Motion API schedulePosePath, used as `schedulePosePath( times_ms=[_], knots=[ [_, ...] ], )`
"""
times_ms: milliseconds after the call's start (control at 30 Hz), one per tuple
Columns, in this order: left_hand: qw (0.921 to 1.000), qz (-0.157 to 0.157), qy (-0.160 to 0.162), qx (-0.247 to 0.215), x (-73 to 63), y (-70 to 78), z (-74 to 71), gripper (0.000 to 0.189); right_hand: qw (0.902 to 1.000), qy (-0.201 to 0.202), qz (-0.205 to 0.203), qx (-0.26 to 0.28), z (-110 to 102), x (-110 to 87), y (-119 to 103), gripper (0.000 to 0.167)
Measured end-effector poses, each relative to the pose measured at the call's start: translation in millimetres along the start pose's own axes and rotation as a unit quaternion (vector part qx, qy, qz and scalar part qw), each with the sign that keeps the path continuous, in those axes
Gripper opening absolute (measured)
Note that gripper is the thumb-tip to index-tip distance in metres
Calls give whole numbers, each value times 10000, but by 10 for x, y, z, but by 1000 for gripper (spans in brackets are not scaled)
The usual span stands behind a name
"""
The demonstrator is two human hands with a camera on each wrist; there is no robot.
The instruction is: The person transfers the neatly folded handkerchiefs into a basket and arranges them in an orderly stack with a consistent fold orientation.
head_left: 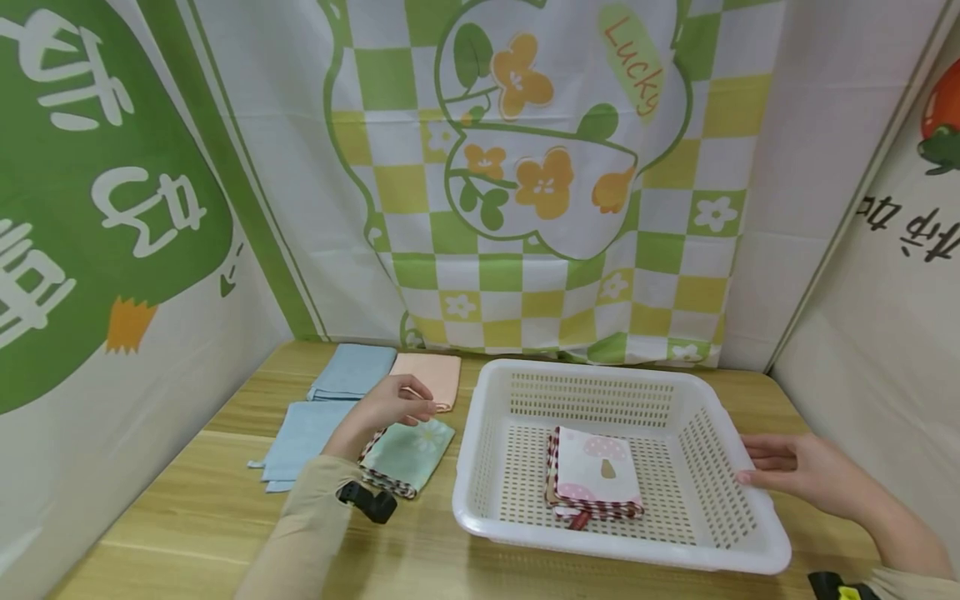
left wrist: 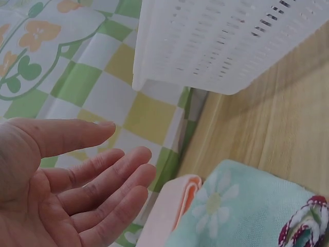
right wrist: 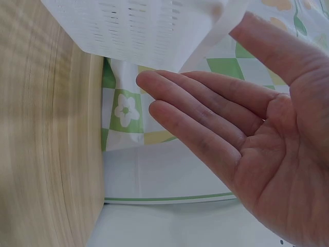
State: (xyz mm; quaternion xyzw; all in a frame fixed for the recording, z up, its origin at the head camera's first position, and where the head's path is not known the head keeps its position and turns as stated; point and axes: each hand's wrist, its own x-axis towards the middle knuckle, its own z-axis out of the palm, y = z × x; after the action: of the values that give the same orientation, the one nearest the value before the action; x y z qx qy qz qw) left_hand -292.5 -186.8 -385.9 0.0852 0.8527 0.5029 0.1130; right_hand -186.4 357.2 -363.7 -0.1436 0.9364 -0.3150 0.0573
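My left hand (head_left: 384, 410) hovers over a folded mint-green cloth (head_left: 417, 450) with a white daisy and checked edging. In the left wrist view, that hand (left wrist: 77, 180) has its thumb and fingers loosely extended, holding nothing. A white perforated plastic basket (head_left: 480, 417) stands to its right. Inside it lies a folded white cloth (head_left: 600, 467) with pink print and a dark red checked border. At the basket's right side is my right hand (head_left: 817, 471), its thumb by the rim. The right wrist view shows its fingers (right wrist: 200, 139) straight, alongside the basket's outer wall.
Two folded blue cloths (head_left: 352, 371) and a folded peach cloth (head_left: 429, 377) lie at the table's back left. The wood-grain table (head_left: 165, 533) is bounded by printed fabric curtains (head_left: 540, 283) behind and on both sides.
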Motion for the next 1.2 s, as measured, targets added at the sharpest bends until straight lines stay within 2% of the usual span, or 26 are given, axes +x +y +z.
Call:
schedulePosePath(
  times_ms=[300,667,933,1200],
  knots=[
    [9999,-96,98,-12,-2,-71,-7,27,10000,-21,83,20,7,-9,7,63],
    [9990,-268,358,-46,4,-253,-21,24,10000,13,78,40,11,-13,-1,61],
    [9980,-388,505,-48,-17,-354,-86,28,9999,-3,148,-20,4,-15,-3,62],
    [9965,-367,746,-35,-71,-425,-137,29,9999,-50,138,22,3,-8,3,62]
  ],
)
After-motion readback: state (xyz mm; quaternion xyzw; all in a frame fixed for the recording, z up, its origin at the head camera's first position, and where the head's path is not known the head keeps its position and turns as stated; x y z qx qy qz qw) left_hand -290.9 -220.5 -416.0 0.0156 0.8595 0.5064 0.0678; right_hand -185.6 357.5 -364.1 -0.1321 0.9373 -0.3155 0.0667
